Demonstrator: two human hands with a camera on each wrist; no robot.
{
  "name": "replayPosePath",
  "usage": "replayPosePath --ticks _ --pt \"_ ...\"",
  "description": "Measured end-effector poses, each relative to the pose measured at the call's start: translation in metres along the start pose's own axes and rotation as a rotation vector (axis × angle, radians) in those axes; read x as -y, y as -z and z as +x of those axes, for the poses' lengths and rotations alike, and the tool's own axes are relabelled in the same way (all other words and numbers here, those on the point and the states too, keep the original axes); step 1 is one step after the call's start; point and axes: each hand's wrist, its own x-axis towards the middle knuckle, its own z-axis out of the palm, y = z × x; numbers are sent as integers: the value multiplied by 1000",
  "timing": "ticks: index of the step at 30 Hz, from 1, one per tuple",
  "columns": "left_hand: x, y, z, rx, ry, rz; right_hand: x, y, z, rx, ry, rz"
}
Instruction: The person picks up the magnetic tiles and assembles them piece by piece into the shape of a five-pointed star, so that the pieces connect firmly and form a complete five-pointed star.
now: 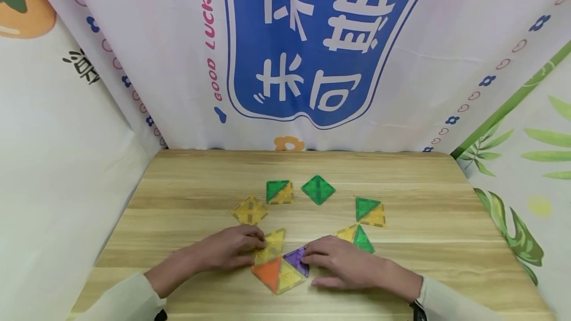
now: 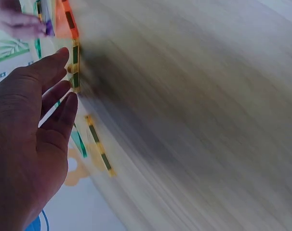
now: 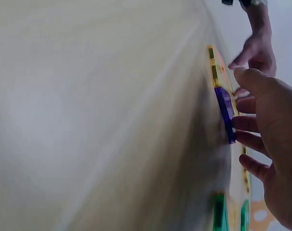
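Note:
Near the front of the table lies a cluster of flat translucent triangle tiles. It has an orange tile (image 1: pixel 268 274), a yellow tile (image 1: pixel 290 276), a purple tile (image 1: pixel 294 260) and yellow tiles (image 1: pixel 275 242) at its upper left. My left hand (image 1: pixel 229 248) touches the left edge of those upper yellow tiles with loosely bent fingers. From the other side, fingertips of my right hand (image 1: pixel 343 262) rest at the purple tile, its thumb apart from the cluster. In the right wrist view, the purple tile (image 3: pixel 225 114) lies flat beside the fingertips.
Around the cluster lie squares made of paired triangles: a yellow pair (image 1: pixel 250 210), a green-yellow pair (image 1: pixel 279 192), a green pair (image 1: pixel 318 189) and another green-yellow pair (image 1: pixel 370 211). One more green-yellow pair (image 1: pixel 364 239) is partly behind my right hand. Printed curtains surround the wooden table (image 1: pixel 187 177).

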Motion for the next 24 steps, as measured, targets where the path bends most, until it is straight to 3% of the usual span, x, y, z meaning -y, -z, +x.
replayPosePath --ticks 4,13,21,24 --pt "-3 -5 8 -35 -16 2 -12 3 -2 -18 -77 -32" --pt "-7 -13 20 -32 32 -12 -27 6 2 0 -224 -26" --pt "-4 -13 31 -101 81 -20 -21 -2 8 -170 -420 5" --pt "0 -13 37 -132 91 -31 -16 -8 13 -194 -504 2"
